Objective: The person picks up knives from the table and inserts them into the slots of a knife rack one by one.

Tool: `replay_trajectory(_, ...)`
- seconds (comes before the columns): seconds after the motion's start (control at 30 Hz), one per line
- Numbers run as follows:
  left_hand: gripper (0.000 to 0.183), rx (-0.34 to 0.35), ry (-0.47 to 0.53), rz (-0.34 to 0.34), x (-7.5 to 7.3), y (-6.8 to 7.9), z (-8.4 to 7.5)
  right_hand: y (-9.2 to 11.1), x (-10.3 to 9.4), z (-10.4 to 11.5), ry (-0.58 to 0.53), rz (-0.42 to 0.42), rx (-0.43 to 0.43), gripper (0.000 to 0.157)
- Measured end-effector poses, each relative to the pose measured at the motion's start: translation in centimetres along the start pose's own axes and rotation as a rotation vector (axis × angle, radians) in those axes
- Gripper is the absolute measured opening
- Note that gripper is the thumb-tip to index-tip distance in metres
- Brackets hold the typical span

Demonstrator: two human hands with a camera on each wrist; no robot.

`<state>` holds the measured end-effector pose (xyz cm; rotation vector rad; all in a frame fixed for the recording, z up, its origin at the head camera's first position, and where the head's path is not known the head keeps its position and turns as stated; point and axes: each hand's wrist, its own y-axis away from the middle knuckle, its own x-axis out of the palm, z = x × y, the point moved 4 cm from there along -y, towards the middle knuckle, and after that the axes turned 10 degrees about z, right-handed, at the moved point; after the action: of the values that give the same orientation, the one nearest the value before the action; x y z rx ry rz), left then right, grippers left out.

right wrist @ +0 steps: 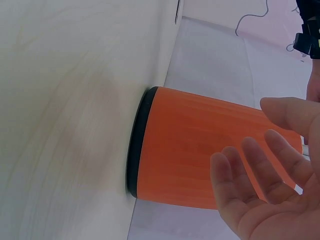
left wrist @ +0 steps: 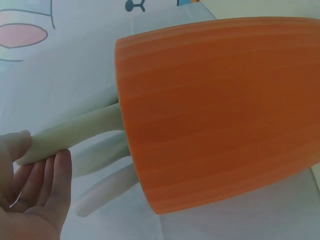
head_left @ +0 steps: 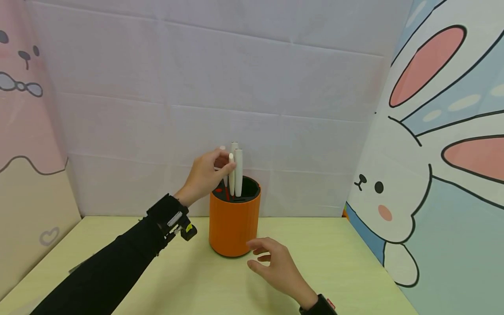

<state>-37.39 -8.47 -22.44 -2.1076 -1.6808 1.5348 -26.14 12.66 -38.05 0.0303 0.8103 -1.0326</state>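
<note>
An orange cylindrical utensil holder [head_left: 235, 225] with a dark slotted top stands upright on the table. Several utensils with smooth white handles [head_left: 239, 175] rise from it, their lower ends hidden inside; a little red shows beneath them. At the top, my left hand [head_left: 206, 175] pinches one white-handled utensil [left wrist: 75, 131] near its handle's end, between thumb and fingertips. Two more pale handles, one a paler white handle [left wrist: 107, 190], lie beside it in the left wrist view. My right hand [head_left: 277, 264], fingers loosely bent and holding nothing, hovers by the holder's lower right side.
The pale wooden table [head_left: 315, 262] extends around the holder. Close behind hangs a creased white sheet [head_left: 220, 78]. A rabbit-print panel [head_left: 445, 245] borders the right side and a pink printed panel [head_left: 35, 122] the left. A small grey item [head_left: 75, 267] shows beside the left sleeve.
</note>
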Motion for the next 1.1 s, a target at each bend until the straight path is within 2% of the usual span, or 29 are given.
replay_trajectory(0.27,0.026,-0.027,-0.008,0.002,0.02,0.28,0.08,-0.06,-0.01,0.01,-0.004,0.007,0.005,0.036)
replay_trajectory(0.77,0.043,-0.077,0.003,0.032,0.04,0.49,0.79,-0.01,-0.02,0.1,0.009,0.005,-0.002,0.037)
replay_trajectory(1.1,0.047,-0.075,0.036,0.019,-0.49,1.02,0.91,0.01,-0.05,0.35,0.001,0.008,-0.003,0.036)
